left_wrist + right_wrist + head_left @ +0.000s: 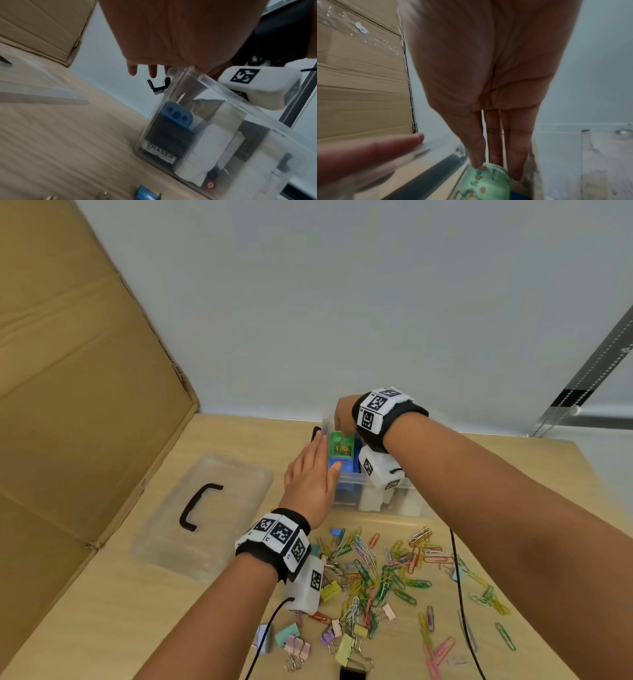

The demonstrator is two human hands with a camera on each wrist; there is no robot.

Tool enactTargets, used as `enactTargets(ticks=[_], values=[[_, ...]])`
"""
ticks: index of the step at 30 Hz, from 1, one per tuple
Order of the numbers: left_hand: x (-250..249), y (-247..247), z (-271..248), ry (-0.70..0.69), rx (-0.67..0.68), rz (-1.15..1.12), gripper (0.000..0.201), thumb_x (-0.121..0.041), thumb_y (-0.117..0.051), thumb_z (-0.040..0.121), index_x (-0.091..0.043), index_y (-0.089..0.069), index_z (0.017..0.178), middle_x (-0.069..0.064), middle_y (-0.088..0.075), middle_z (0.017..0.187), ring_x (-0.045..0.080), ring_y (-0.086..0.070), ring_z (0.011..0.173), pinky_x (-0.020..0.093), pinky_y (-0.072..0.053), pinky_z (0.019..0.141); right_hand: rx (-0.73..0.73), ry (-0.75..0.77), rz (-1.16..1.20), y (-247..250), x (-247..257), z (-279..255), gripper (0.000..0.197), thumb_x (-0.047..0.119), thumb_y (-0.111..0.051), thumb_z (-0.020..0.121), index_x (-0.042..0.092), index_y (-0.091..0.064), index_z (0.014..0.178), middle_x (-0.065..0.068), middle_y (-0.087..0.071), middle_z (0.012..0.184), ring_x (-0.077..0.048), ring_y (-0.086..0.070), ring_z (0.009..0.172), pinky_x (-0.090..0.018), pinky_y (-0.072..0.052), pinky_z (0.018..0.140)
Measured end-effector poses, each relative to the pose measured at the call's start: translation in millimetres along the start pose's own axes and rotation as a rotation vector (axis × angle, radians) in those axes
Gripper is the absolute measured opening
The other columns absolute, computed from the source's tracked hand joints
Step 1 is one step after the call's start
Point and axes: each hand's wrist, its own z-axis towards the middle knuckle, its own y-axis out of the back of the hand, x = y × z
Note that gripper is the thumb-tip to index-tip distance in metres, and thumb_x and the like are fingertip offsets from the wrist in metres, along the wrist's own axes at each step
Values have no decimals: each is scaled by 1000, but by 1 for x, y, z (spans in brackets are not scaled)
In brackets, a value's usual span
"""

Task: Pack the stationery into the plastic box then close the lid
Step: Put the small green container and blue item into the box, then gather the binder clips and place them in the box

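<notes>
The clear plastic box stands open at the back of the table. Inside it are a green patterned item, a blue piece, a black eraser and a white block. My left hand lies flat against the box's left wall, fingers straight, thumb over the rim on the blue piece. My right hand reaches down from above at the far end. Its straight fingertips touch the top of the green item. The clear lid with a black handle lies flat left of the box.
A heap of coloured paper clips and pastel binder clips covers the table in front of the box. A large cardboard sheet leans along the left side. Black cables run from both wrists across the table.
</notes>
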Motion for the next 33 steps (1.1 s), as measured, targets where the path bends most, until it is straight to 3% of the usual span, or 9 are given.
enactTargets(ticks=[3, 5, 8, 10, 14, 19, 24, 29, 33], values=[[1, 1, 0, -10, 5, 15, 58, -46, -16, 100, -24, -3, 152, -6, -2, 160, 13, -5, 146, 46, -14, 119, -84, 35, -209, -26, -15, 84, 24, 35, -60, 75, 20, -50, 60, -7, -69, 86, -31, -66, 79, -46, -55, 80], [2, 3, 0, -23, 15, 37, 58, -46, -15, 100, -23, -3, 152, -6, -3, 160, 13, -6, 146, 46, -14, 119, -103, 26, -301, -14, -4, 41, 28, 34, -57, 80, 21, -43, 60, -8, -69, 97, -31, -66, 87, -46, -54, 84], [0, 5, 0, -22, 29, 73, 58, -46, -15, 99, -23, -3, 151, -6, -2, 160, 15, -8, 146, 46, -14, 118, -46, 73, -231, 0, 13, -35, 19, 21, -50, 93, 8, -63, 96, -7, -63, 111, -30, -60, 96, -41, -49, 93], [-2, 6, -1, -5, 40, 83, 57, -46, -15, 100, -24, -3, 151, -7, -1, 160, 17, -8, 146, 46, -13, 118, -61, 67, -181, 2, 14, -55, 32, 16, -48, 96, 1, -54, 123, -9, -57, 122, -31, -56, 108, -39, -43, 102], [-4, 9, -1, 11, 57, 78, 57, -45, -17, 100, -24, -5, 151, -6, 0, 160, 20, -10, 145, 48, -14, 118, -140, 68, 37, -4, 5, -85, 42, 16, -37, 101, 0, -38, 140, -13, -41, 146, -27, -40, 135, -32, -29, 109], [-4, 26, -6, -1, 132, 50, 64, -52, -22, 97, -24, -3, 151, -6, -1, 160, 18, -8, 146, 45, -14, 118, -598, 205, 515, -25, -3, -159, 40, 16, -42, 96, 12, -46, 135, -6, -50, 139, -22, -49, 125, -36, -41, 104], [5, 40, -58, -69, 73, 104, 63, -49, -44, 93, -26, -21, 147, -5, -25, 152, 14, -24, 138, 40, -26, 115, -991, 298, 655, -90, -1, -215, 14, 18, -45, 92, 17, -54, 103, 6, -52, 102, -8, -49, 95, -20, -43, 83], [18, 25, -104, -154, 378, 191, 34, -39, -56, 90, -31, -52, 122, -10, -48, 119, 5, -50, 99, 25, -47, 88, -600, 328, 645, -159, 19, -235, 3, 18, -53, 90, 20, -52, 88, 8, -53, 89, -7, -51, 82, -22, -49, 78], [21, 14, -104, -174, 464, 366, 34, -38, -60, 87, -25, -54, 118, -5, -50, 114, 16, -56, 97, 31, -47, 76, -249, 337, 559, -182, 44, -236, 13, 21, -57, 87, 10, -58, 94, -3, -56, 92, -19, -55, 84, -32, -49, 76]])
